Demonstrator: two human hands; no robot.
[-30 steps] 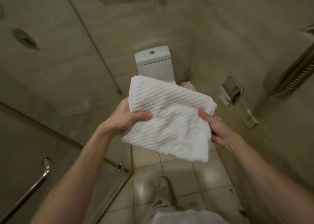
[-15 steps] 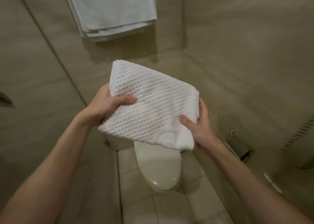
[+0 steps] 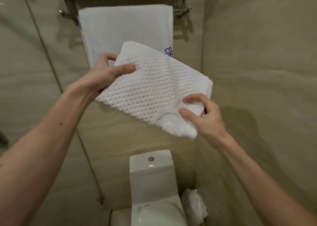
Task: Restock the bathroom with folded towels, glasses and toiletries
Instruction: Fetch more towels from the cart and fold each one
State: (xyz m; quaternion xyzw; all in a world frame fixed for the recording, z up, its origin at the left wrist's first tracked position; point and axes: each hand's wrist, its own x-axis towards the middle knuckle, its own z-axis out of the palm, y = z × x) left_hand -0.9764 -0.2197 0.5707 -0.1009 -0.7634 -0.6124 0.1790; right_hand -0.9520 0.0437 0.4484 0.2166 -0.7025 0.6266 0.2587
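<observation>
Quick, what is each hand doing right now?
Left hand: gripping the folded towel.
Right hand: pinching the same towel's lower corner.

The waffle-weave towel (image 3: pixel 154 88) covers the lower edge of the hanging towel (image 3: pixel 125 28) at 12 o'clock and the left part of its blue emblem (image 3: pixel 169 52), which cannot be read. Most fingers of the left hand (image 3: pixel 104 74) lie behind the waffle-weave towel. The top edge cuts off the metal rack (image 3: pixel 181 9), and the bottom edge cuts off the toilet (image 3: pixel 151 182) at 6 o'clock. At 5 o'clock a crumpled white bundle (image 3: pixel 195 207) is too blurred to name.
</observation>
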